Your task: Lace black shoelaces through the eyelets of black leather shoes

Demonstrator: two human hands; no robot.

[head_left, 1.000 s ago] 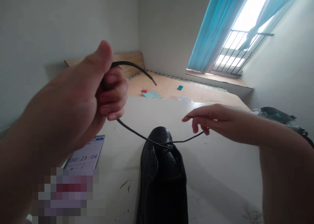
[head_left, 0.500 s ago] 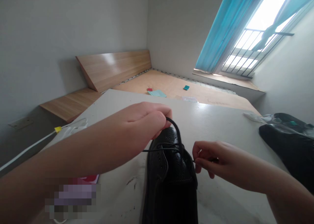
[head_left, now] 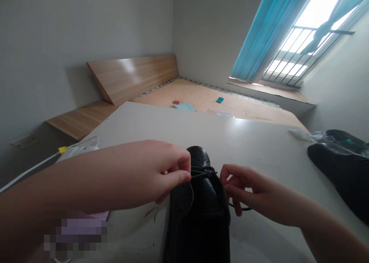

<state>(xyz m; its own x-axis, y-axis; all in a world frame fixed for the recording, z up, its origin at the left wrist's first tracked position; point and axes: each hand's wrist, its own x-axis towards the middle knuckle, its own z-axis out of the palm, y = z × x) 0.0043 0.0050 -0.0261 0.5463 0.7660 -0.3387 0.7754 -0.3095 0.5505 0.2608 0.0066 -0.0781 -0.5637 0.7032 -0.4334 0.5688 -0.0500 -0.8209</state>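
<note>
A black leather shoe (head_left: 211, 193) stands on the white tabletop, toe pointing away from me. Its black shoelace (head_left: 201, 173) crosses over the tongue near the toe end. At the shoe's left side, my left hand (head_left: 173, 172) is closed in a pinch, with a dark bit of lace between the fingers. My right hand (head_left: 240, 184) pinches at the edge of the right eyelet flap, and a loop of lace hangs below its fingers. The fingertips partly hide what each hand grips. Several eyelets on the left flap show.
Another black shoe (head_left: 340, 170) with clear plastic lies at the right. A white cable (head_left: 31, 167) with a yellow tag runs along the left. Beyond the white table (head_left: 155, 120) is a bed board (head_left: 161, 92) holding small red and teal pieces.
My left hand has come down and nearer from above the toe to the left flap; the big lace loop over the shoe is gone. My right hand has shifted slightly left, toward the shoe.
</note>
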